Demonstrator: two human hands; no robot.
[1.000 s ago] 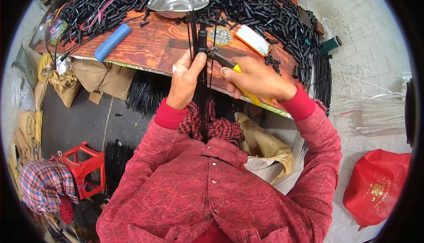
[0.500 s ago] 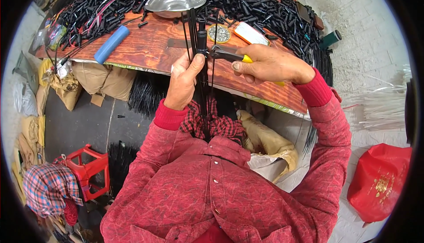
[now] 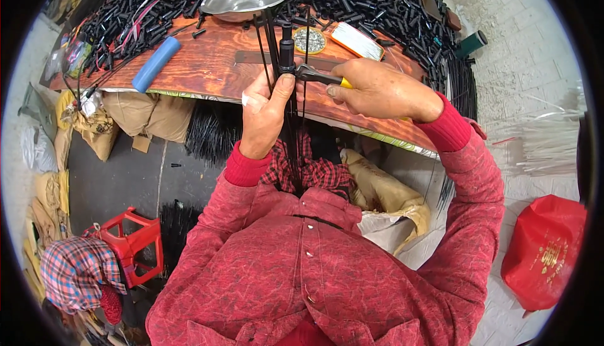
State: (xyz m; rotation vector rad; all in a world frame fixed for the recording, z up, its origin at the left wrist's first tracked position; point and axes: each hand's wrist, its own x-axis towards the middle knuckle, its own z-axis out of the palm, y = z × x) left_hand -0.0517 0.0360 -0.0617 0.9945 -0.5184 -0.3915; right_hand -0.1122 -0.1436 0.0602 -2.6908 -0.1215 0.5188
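Pliers (image 3: 323,78), dark metal, yellow-handled, sit gripped in palm-down right hand (image 3: 382,91); left hand (image 3: 263,116), thumb pointing far, grips slender black rods (image 3: 272,38).

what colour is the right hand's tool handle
Yellow where the tool handle shows, best seen in the head view.

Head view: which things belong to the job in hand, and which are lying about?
In use:
yellow-handled pliers, in the right hand
black tubular fitting, in the left hand
thin black rods beside it
probably the pile of black parts

Apparently lying about:
blue cylinder
red bag
red stool
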